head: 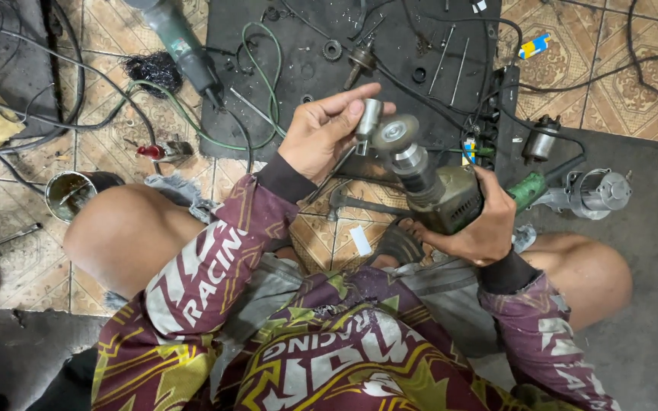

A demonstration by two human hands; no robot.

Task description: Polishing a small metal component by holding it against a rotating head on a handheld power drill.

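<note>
Two bare hands work over a patterned tile floor strewn with cables and a black rubber mat (390, 46): left hand (321, 133) pinches a small grey metal cylinder (368, 118) against the wire wheel (391, 133); right hand (481, 224) clasps the green power drill (451, 194).

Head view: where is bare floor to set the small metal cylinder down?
Bare grey floor lies right of the right knee, below the grey motor. Some open tile sits left of the metal cup. The black mat is crowded with cables, gears and rods. The left hand holds the cylinder; the right hand grips the drill.
</note>
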